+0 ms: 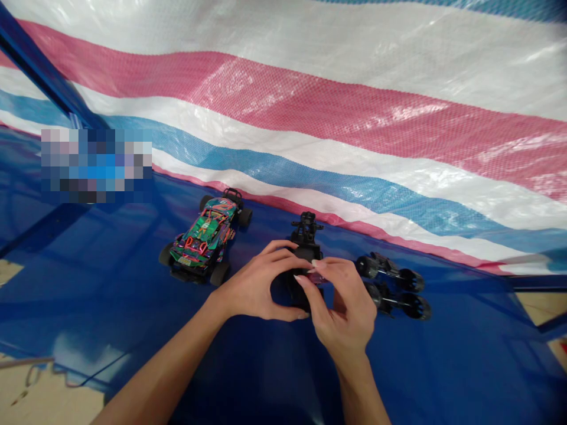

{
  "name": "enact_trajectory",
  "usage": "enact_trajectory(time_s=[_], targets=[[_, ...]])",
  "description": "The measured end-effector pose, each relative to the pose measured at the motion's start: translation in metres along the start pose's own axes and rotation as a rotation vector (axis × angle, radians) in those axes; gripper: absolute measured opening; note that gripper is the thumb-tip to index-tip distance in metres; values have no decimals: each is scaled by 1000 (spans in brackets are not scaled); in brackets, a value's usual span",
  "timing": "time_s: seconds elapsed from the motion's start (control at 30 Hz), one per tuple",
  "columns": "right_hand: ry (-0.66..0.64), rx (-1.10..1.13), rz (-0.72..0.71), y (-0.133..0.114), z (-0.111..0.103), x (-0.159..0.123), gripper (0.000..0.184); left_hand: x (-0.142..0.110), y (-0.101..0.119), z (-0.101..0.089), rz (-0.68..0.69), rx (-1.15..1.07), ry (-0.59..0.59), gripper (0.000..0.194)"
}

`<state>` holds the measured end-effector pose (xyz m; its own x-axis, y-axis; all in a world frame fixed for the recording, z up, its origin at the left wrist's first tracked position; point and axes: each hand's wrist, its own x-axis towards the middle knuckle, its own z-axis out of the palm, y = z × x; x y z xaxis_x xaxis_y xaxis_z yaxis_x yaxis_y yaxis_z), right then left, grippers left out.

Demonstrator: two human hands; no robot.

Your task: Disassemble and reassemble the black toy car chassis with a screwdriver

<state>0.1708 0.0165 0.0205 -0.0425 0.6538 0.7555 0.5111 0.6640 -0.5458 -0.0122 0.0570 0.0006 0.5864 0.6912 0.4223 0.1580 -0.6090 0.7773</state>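
A black toy car chassis [306, 227] lies on the blue surface in front of me. My left hand [259, 283] curves around its near part, thumb on the near side and fingers across the top. Over the same part, my right hand [348, 298] has its thumb and index finger pinched together. Something small and pinkish shows by those fingertips, too hidden to name. The two hands cover much of the chassis's near end. To the left stands a toy car [206, 233] with a green, orange and purple patterned body and black wheels.
Right of my hands lie two black axle assemblies, a far one [390, 268] and a near one [401, 301], with round hubs. A striped plastic sheet [310, 112] rises behind the blue tabletop [469, 348]. At the left, a patch is pixelated beyond recognition.
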Motion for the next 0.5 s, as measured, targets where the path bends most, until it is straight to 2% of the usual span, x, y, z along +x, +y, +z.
enact_trajectory(time_s=[0.17, 0.23, 0.37, 0.5], targets=[[-82, 36, 134, 4, -1, -11, 65, -1, -2, 1, 8, -10, 6, 74], [-91, 15, 105, 4, -1, -11, 61, -1, -2, 1, 3, -17, 4, 76], [-15, -8, -2, 1, 0, -3, 51, 1, 0, 0, -7, -7, -6, 64], [-55, 17, 86, 3, 0, -8, 58, 1, 0, 0, 8, -5, 6, 69]])
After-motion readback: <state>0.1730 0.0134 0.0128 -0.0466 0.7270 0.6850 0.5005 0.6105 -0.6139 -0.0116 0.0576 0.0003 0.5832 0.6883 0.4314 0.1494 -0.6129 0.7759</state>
